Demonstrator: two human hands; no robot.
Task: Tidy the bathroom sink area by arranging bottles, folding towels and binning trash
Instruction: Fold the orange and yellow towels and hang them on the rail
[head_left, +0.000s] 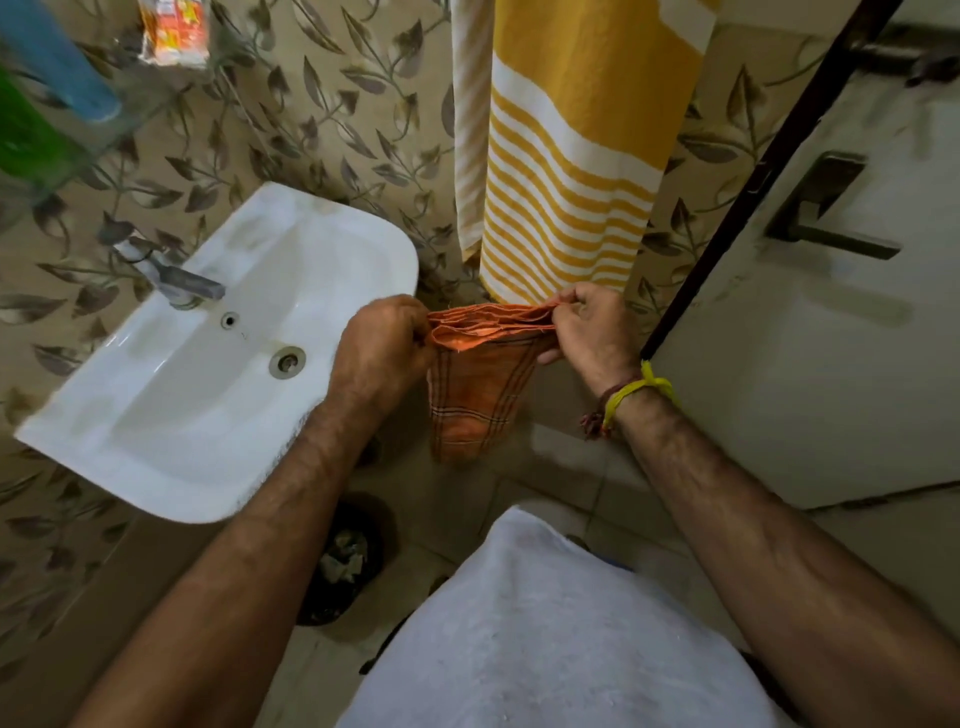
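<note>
Both hands pinch the top edge of an orange checked cloth (478, 374): the left hand (382, 345) grips its left end with curled fingers, the right hand (592, 327) its right end between thumb and fingers. The gathered edge runs left to right between them, and the rest hangs down toward the floor, just right of the white sink (156, 447) and in front of the hanging yellow striped towel (566, 171). Folding looks mid-way: layers are stacked, not yet set down. The dark bin (343, 566) below the sink already holds scraps; the bottles (31, 124) on the far-left shelf are too blurred to judge.
</note>
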